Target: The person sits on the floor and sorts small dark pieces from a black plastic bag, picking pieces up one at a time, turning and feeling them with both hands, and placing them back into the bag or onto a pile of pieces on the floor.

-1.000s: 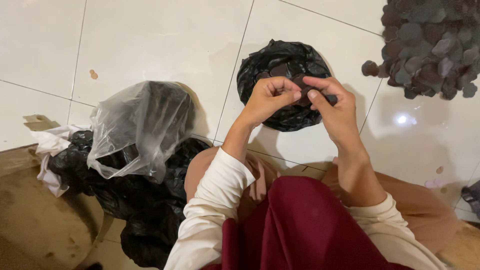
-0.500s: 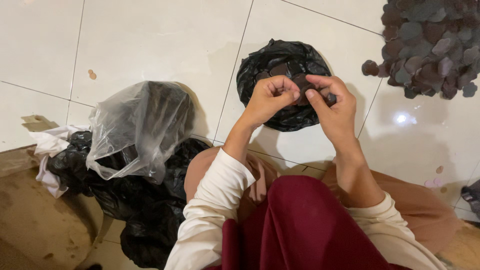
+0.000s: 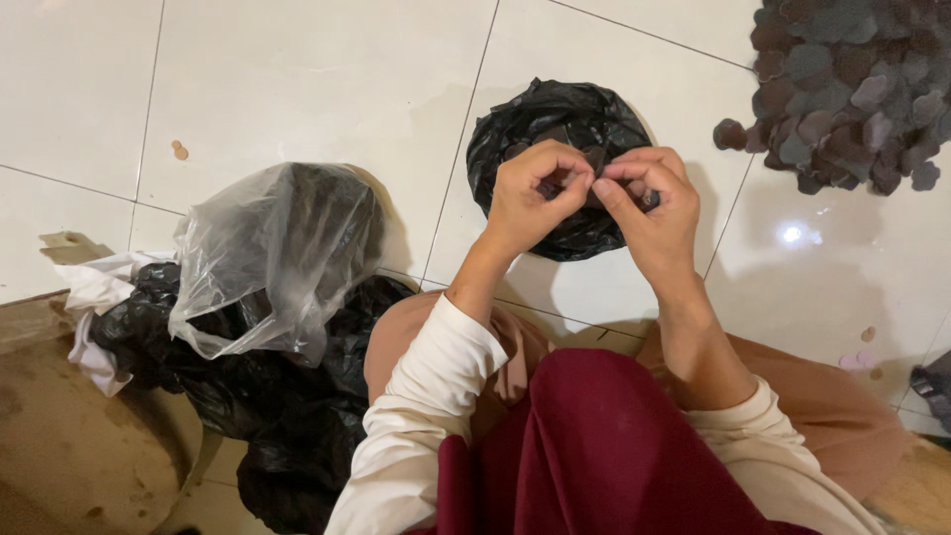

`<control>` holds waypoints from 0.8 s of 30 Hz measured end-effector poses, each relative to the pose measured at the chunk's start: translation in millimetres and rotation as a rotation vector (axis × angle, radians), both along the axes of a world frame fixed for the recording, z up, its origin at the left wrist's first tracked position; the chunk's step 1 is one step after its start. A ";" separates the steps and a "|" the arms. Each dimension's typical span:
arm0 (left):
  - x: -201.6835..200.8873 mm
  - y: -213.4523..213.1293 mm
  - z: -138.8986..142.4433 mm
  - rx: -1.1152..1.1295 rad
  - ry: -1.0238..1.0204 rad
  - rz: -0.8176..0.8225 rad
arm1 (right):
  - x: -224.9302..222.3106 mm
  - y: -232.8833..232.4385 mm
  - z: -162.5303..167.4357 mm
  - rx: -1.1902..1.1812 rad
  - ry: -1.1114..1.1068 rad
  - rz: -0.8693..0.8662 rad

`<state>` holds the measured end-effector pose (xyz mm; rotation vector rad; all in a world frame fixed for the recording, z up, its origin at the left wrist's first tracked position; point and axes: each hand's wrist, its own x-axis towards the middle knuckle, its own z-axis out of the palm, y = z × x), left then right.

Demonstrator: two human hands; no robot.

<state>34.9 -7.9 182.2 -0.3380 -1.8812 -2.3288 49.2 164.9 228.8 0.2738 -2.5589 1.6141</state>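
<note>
Both hands, left (image 3: 535,198) and right (image 3: 649,203), pinched a small dark piece (image 3: 594,163) above the black bag (image 3: 515,134). Step judged: working the piece; next needs steady fingertip grip.

Both hands meet above a black plastic bag (image 3: 555,129) lying open on the white tiled floor (image 3: 297,79). The left hand (image 3: 530,193) and the right hand (image 3: 649,208) pinch a small dark flat piece (image 3: 597,163) between their fingertips — thumbs and forefingers closed on it. At two o'clock from the hands lies a heap of dark round discs (image 3: 842,89). At eight o'clock a clear plastic bag (image 3: 267,258) rests on more black bags (image 3: 287,406) — just beside the person's knee.
</note>
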 end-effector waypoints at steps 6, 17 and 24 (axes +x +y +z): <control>0.1 -5.3 14.9 -0.174 0.168 0.082 | 1.4 1.0 -2.8 -0.066 -0.077 -0.012; 0.4 -8.5 20.2 -0.386 0.363 0.210 | 2.8 -2.8 0.9 -0.068 -0.067 -0.007; 1.2 -3.5 7.6 0.006 0.046 -0.020 | 2.6 -4.5 -1.4 -0.087 -0.100 -0.040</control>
